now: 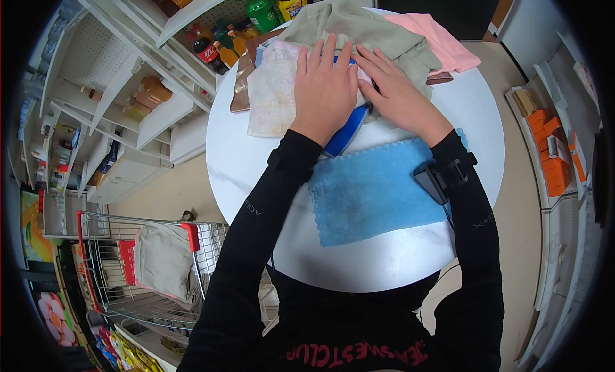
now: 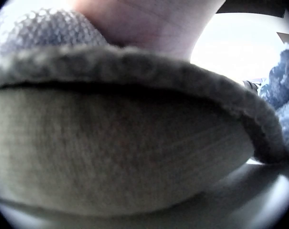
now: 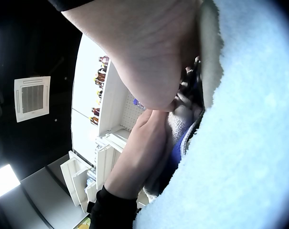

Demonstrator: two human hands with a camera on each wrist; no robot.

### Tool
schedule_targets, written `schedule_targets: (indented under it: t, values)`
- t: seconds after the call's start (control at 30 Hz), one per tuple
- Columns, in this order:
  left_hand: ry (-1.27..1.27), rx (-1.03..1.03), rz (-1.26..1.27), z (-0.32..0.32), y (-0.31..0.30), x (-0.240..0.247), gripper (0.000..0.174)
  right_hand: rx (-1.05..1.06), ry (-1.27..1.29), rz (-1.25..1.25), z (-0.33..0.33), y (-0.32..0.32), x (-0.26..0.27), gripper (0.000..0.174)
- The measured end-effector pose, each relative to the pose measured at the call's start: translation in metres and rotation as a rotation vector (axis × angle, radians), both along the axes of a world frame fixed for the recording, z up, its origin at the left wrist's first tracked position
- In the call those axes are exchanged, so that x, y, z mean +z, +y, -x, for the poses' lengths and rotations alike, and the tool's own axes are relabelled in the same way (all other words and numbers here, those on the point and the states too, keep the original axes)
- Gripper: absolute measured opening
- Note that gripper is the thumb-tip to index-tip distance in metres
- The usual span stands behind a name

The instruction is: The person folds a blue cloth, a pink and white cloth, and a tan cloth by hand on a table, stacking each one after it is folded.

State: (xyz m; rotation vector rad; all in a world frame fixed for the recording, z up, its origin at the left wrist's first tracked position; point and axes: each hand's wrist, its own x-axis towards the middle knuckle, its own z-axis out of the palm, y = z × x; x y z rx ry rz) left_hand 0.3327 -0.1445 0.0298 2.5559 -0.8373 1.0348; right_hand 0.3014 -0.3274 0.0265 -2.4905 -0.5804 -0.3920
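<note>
In the head view my left hand (image 1: 325, 93) lies with straight fingers on a whitish, stained towel (image 1: 272, 93). Beside it my right hand (image 1: 403, 100) rests on the cloth pile, fingers extended, its thumb side close against the left. Between and below them shows a blue cloth (image 1: 348, 132). A grey-green cloth (image 1: 359, 26) lies heaped behind the fingers. Nearer my body a light blue cloth (image 1: 378, 193) with a scalloped edge is spread under my right forearm; it fills much of the right wrist view. Thick folded fabric (image 2: 111, 143) blocks most of the left wrist view.
All the cloths lie on a round white table (image 1: 397, 263). A pink cloth (image 1: 442, 42) hangs toward its far right edge, and a shiny brown piece (image 1: 241, 84) sits far left. A shopping cart (image 1: 154, 269) holding cloth stands at left, near shelves (image 1: 122, 84) with bottles.
</note>
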Motion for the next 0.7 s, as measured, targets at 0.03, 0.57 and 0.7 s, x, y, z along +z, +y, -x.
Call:
schedule_targets:
  t: [0.03,0.57,0.7]
  values:
    - [0.002,-0.001,0.002,0.000,0.000,0.000,0.044,0.002,0.001,0.000,0.000,0.000,0.000,0.059]
    - [-0.027,-0.180,0.140,0.010,0.008,0.024,0.041,-0.021,0.374,-0.144,0.143,-0.065,0.086,0.043]
    - [0.035,-0.442,0.132,0.051,0.019,0.070,0.036,-0.288,0.286,-0.137,0.215,-0.096,0.069,0.037]
